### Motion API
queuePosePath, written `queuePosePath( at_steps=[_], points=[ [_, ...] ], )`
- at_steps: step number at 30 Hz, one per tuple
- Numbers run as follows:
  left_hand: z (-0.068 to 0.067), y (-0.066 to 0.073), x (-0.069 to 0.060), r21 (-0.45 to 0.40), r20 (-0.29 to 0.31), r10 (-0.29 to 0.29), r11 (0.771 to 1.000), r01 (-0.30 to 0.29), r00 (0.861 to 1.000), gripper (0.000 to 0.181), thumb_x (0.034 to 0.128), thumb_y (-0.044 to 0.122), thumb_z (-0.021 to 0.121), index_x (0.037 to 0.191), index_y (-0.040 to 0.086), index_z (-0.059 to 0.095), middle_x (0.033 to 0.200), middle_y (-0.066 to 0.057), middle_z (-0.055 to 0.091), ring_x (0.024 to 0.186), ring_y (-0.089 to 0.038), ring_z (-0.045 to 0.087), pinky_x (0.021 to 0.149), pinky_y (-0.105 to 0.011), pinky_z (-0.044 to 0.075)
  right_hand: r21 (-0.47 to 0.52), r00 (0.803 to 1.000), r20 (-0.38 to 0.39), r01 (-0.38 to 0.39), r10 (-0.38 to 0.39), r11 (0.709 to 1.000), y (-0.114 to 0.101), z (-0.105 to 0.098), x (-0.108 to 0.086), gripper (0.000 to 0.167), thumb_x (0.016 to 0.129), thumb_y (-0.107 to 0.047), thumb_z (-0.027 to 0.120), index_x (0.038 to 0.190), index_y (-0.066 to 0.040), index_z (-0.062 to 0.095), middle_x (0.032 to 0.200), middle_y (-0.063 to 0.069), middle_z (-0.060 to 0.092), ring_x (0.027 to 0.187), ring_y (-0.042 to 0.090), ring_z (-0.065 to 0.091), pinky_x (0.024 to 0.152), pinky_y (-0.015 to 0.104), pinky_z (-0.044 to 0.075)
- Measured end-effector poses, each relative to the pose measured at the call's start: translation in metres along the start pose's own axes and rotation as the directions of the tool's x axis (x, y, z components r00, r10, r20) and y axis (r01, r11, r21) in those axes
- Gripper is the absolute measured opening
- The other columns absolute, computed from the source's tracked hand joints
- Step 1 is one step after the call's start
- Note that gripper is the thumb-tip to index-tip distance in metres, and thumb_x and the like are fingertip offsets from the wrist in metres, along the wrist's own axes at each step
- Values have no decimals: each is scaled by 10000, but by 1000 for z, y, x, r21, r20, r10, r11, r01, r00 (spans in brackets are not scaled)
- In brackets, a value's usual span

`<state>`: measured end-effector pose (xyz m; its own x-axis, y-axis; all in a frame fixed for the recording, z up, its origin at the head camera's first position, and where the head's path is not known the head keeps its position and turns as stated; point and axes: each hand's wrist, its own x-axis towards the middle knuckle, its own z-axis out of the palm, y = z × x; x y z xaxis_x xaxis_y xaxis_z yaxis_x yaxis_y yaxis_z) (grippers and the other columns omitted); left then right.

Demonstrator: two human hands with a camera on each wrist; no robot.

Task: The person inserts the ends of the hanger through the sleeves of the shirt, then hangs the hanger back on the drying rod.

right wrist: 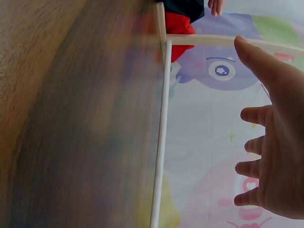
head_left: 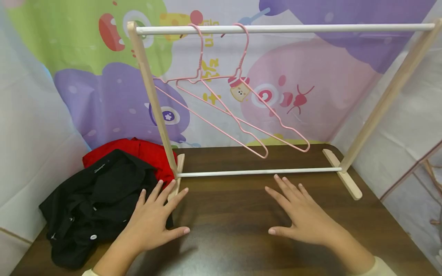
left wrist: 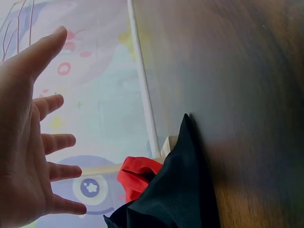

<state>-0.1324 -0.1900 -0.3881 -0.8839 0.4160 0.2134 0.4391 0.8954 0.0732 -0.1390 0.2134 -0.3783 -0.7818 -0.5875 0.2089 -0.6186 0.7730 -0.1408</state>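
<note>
My left hand [head_left: 152,222] is held above the table with its fingers spread and nothing in it. Beside and partly behind it lies a crumpled black garment [head_left: 103,195] with light buttons. A red garment [head_left: 138,153] shows behind the black one, next to the rack's left foot. My right hand [head_left: 307,218] hovers over the right half of the table, fingers apart, holding nothing. Two pink hangers [head_left: 238,120] hang bare from the top bar [head_left: 310,28] of a small wooden rack. In the left wrist view, the black garment [left wrist: 166,190] lies beyond the fingers.
The rack's wooden posts [head_left: 390,96] stand on flat feet, joined low down by a white bar [head_left: 259,172]. A brown wooden table [head_left: 224,237] bears everything. Behind hangs a cartoon-printed cloth [head_left: 328,84]. Pinkish thin rods [head_left: 411,170] show at the far right.
</note>
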Motion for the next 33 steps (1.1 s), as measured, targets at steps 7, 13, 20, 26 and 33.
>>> queuePosePath(
  at_steps=[7,13,20,26,33],
  points=[
    [-1,0,-2,6,0,1,1000,-1,1000,905,749,692,672,1515,324,358,1559,-111,318,1410,-438,243,987,-772,212,-1,1000,-10,29,-29,1000,-3,2,4,999,778,-745,593,1552,-207,263,1619,130,107,1447,388,184,1064,690,199],
    [-5,-2,-4,4,-22,3,1000,-2,1000,912,745,687,682,1515,324,356,1542,-111,341,1408,-418,253,987,-767,221,27,996,-40,84,-83,996,-6,2,9,1035,744,-772,598,1548,-211,265,1609,109,170,1407,393,290,1064,676,227],
    [-13,-7,-9,7,-38,-1,1000,2,999,914,741,686,687,1509,299,377,1532,-113,347,1404,-417,251,979,-767,234,62,984,-64,172,-168,983,-16,-1,20,1007,757,-745,615,1523,-161,323,1599,76,220,1442,273,258,1101,597,247],
    [-21,-16,-15,3,-58,-11,1000,11,998,914,749,648,710,1518,310,350,1537,-121,329,1391,-425,267,969,-765,246,97,971,-69,235,-229,967,-26,0,36,985,756,-648,711,1514,-144,337,1599,85,218,1434,288,278,1109,564,259],
    [-32,-27,-25,-23,-87,-20,1000,18,996,885,757,651,708,1494,268,403,1517,-137,355,1356,-423,327,936,-770,280,153,953,-39,304,-302,940,-43,6,56,934,787,-575,730,1507,-121,346,1594,117,218,1438,285,266,1133,506,248]
  ],
)
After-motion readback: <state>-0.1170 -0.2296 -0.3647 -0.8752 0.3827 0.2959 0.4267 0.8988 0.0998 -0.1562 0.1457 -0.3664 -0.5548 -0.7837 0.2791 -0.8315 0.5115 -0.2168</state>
